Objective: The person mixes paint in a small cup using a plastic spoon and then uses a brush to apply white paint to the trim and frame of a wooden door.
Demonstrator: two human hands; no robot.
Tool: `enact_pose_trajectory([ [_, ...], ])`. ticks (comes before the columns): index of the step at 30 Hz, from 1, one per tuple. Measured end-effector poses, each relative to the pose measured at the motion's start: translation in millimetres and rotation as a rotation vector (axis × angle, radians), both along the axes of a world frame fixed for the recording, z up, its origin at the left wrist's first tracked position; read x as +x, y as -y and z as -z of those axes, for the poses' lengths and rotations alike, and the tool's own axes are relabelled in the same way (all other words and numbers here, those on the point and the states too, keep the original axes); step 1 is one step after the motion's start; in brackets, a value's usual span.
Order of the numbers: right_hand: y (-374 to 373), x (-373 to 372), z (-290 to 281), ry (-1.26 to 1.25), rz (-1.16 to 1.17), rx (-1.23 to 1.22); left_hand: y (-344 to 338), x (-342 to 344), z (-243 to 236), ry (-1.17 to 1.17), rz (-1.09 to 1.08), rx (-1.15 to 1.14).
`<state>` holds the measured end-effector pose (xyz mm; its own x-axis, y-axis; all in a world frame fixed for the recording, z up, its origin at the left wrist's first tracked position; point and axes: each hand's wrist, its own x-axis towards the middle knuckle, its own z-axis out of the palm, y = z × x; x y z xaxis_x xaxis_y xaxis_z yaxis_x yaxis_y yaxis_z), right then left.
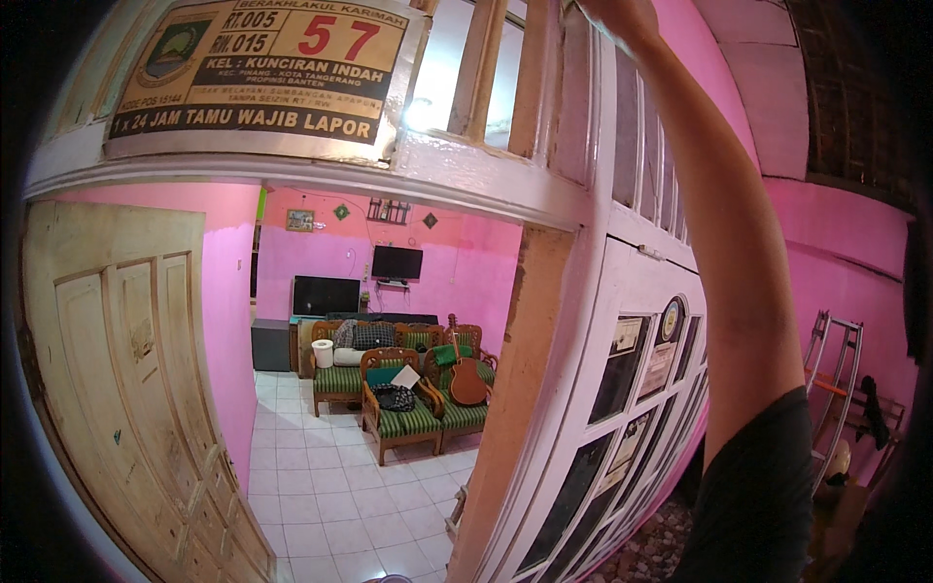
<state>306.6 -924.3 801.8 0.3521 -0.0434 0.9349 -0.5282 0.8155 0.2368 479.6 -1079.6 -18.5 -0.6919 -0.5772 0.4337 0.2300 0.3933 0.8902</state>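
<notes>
My right arm rises along the right side, its dark sleeve low in the picture. At the top edge my right hand [627,17] is up by the white-painted door frame [573,107], beside the barred panes above the doorway. The fingers are cut off by the picture's edge, so I cannot tell what they hold or touch. Left of the hand, a metal sign plate [258,78] with a round-cornered crest is fixed above the doorway. My left hand is out of view.
A wooden door [136,379] stands swung inward on the left. White paned panels [622,389] flank the doorway on the right. Inside are green-striped chairs [408,420], a guitar [467,381] and a television [327,295]. A metal ladder [838,379] leans at far right.
</notes>
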Motion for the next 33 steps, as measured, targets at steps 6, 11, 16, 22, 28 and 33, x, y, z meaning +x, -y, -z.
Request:
enact_pose_trajectory([
  [6, -3.8, -2.1, -2.7, -0.032, -0.052, 0.012, 0.0, 4.1, -8.9, 0.022, 0.05, 0.082],
  [11, 1.0, -3.2, -12.5, -0.101, 0.05, -0.155, -0.4, 4.4, -11.1, 0.041, 0.048, 0.048],
  [16, 0.7, 12.4, 1.0, -0.19, -0.045, -0.113, 2.4, 2.1, 0.4, 0.038, 0.042, 0.068],
  [22, 9.4, -9.6, -6.4, -0.123, -0.063, -0.083, 1.6, 4.9, -1.7, 0.048, 0.01, 0.06],
  [28, -13.2, 0.4, -7.9, -0.219, -0.105, -0.179, 1.7, 8.7, 3.5, 0.045, 0.001, 0.047],
  [33, -12.8, -8.8, 0.0, -0.165, -0.022, -0.082, 3.2, 8.2, 8.3, 0.027, 0.007, 0.045],
])
